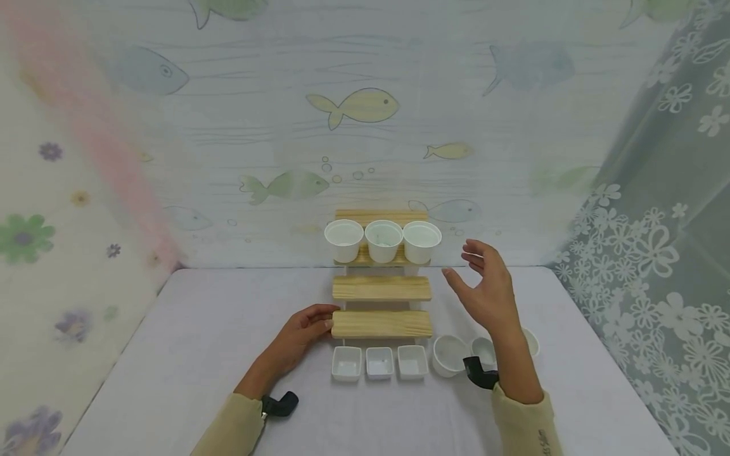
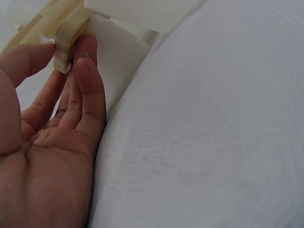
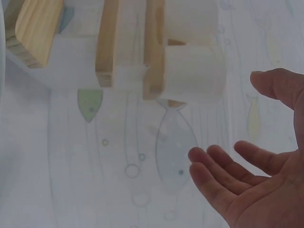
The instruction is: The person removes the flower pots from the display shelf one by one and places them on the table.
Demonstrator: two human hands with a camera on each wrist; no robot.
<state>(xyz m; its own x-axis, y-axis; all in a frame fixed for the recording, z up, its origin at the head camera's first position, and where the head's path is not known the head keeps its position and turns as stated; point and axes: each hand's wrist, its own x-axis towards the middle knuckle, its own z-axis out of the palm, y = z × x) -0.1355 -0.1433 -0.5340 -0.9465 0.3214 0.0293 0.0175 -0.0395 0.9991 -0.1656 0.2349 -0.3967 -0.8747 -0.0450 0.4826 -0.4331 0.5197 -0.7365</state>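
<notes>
A stepped stand with wooden boards stands mid-table; my left hand [image 1: 302, 332] grips the left end of its lowest board [image 1: 382, 324]. In the left wrist view, the thumb lies against one face of that wooden board end [image 2: 64, 47] and fingers reach round the other side. Three round white cups sit in a row on the top tier: left cup [image 1: 344, 242], middle cup [image 1: 384, 244], right cup [image 1: 422, 244]. My right hand [image 1: 487, 291] hovers to the right of the stand, fingers spread and holding nothing, apart from the nearest cup [image 3: 194, 71].
Three small square white dishes, left [image 1: 346, 362], middle [image 1: 379, 362] and right [image 1: 412, 361], line up before the stand. Round white cups, one [image 1: 449, 356] in plain view, stand to their right, partly hidden by the right forearm. A fish-patterned backdrop [image 1: 274, 126] hangs behind.
</notes>
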